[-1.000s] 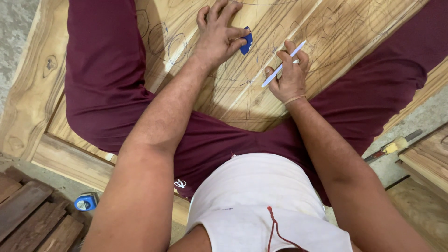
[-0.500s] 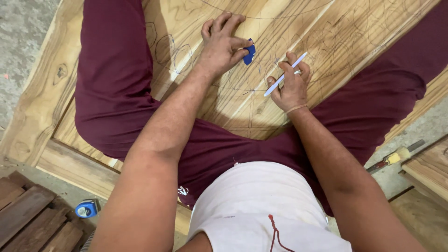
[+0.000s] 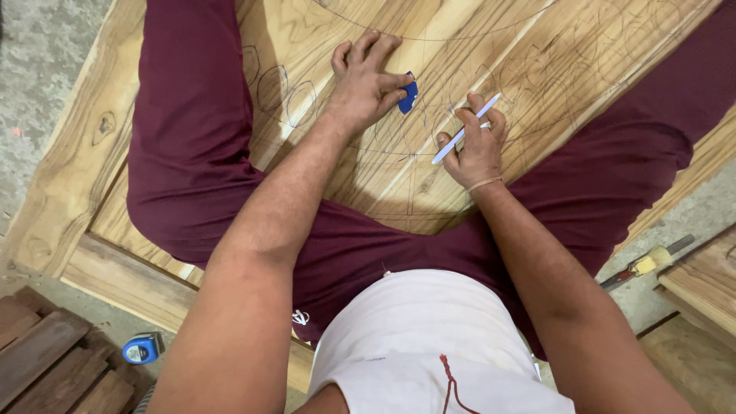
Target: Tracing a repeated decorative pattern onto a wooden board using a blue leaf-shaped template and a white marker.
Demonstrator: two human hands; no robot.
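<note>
The person is sitting astride a large pale wooden panel (image 3: pixel 491 84) covered with pencilled curves and circles. The left hand (image 3: pixel 366 86) is pressing flat on the wood, fingers spread, its thumb and forefinger pinching a small blue piece (image 3: pixel 408 97), perhaps an eraser, against the surface. Just beside it, the right hand (image 3: pixel 475 149) is closing its fingers around a slim white pen (image 3: pixel 464 130), which is lying slanted, tip toward the drawn lines. A blue tape measure (image 3: pixel 142 349) is resting on the floor, and a yellow-handled tool (image 3: pixel 648 263) is lying well apart.
</note>
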